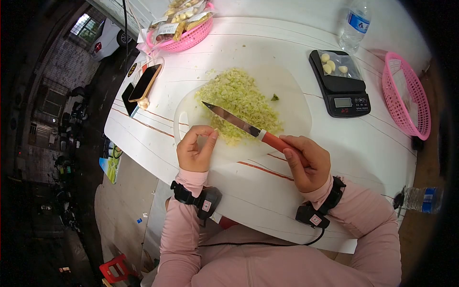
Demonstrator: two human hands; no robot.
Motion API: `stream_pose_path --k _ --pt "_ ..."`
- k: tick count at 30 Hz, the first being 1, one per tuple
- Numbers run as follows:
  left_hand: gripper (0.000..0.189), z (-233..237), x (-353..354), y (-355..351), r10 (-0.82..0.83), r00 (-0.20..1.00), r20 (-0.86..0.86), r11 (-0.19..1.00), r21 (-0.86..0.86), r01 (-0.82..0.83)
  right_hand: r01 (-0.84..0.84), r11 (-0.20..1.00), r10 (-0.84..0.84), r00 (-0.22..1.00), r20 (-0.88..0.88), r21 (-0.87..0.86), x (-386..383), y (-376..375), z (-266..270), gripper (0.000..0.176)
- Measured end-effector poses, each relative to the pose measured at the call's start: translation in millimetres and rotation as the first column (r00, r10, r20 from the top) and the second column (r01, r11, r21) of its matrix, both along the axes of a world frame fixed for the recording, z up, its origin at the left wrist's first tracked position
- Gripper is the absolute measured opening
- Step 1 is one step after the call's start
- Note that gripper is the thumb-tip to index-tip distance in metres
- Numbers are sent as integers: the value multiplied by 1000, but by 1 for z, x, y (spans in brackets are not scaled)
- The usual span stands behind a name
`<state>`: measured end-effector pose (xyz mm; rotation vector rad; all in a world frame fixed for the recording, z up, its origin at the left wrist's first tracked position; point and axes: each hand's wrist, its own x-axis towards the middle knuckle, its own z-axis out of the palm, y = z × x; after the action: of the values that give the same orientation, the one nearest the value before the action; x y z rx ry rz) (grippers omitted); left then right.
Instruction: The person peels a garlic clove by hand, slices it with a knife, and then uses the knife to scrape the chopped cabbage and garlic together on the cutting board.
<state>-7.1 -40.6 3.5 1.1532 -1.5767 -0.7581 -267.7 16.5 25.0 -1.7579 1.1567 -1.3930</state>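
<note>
My right hand point(310, 163) is wrapped round the orange handle of a knife point(234, 122). Its blade points up and left, above a heap of finely chopped pale green vegetable point(239, 95). The heap lies on a white cutting board point(296, 103). By the board's lower left edge, my left hand point(197, 148) is closed, thumb and forefinger pinched together. A tiny pale bit shows at those fingertips, too small to name. One dark green scrap point(274, 97) lies right of the heap.
A black kitchen scale point(342, 98) holds a bag of peeled garlic cloves point(339, 66). Pink baskets point(191, 36) point(406, 95) stand back left and far right. Two phones point(145, 83) lie at the left edge. A water bottle point(355, 26) stands at the back; another bottle point(423, 200) is lower right.
</note>
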Motion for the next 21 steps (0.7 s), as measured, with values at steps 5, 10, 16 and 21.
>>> stream_pose_path --k 5,10,16,21 --pt "9 4 -2 1 -26 1000 -13 999 23 26 6 1000 -6 1000 -11 -21 0 -1 1 20" --pt "16 8 -4 3 -24 996 -89 998 55 29 12 1000 -12 1000 1 -13 1 -2 0 19" --pt "12 2 0 3 17 995 -93 996 86 -9 17 1000 -17 1000 -11 1 1 -1 1 19" --pt "8 3 -3 2 14 995 -99 999 30 -11 12 1000 -11 1000 -14 22 0 -1 2 20"
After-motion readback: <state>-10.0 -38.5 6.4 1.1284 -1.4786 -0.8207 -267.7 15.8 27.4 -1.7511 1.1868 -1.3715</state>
